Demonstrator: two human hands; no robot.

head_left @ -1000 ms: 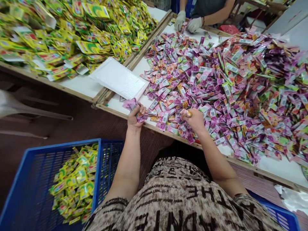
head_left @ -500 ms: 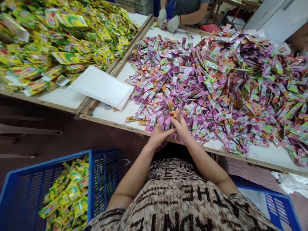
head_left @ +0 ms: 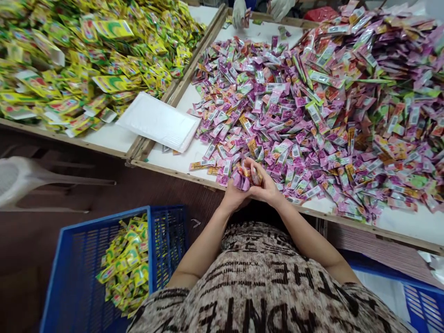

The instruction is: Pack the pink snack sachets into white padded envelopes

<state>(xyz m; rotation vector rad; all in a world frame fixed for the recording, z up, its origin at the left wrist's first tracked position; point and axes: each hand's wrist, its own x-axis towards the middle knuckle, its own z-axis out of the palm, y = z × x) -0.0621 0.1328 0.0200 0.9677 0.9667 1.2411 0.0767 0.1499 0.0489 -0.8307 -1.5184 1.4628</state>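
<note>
Close to the table's front edge, my left hand (head_left: 233, 196) is closed around a small bundle of purple candy packets (head_left: 241, 179). My right hand (head_left: 265, 185) meets it from the other side, its fingers curled round orange-and-purple packets (head_left: 255, 175). Both hands touch at the base, and the packets stand up between them. Just beyond lies a wide heap of similar purple, pink and green packets (head_left: 277, 120). A few orange packets (head_left: 201, 164) rest flat to the left of my hands.
A white padded envelope (head_left: 159, 122) lies across the wooden divider (head_left: 187, 74). Yellow packets (head_left: 114, 55) fill the left table. Below are a blue crate (head_left: 100, 222) with yellow packets, a white plastic stool (head_left: 21, 180) and another blue crate (head_left: 425, 305). A co-worker's gloved hands (head_left: 239, 14) are opposite.
My view has tilted down and swung slightly left. Orange packets now show in my right hand beside the purple ones. The co-worker's gloved hands have moved apart.
</note>
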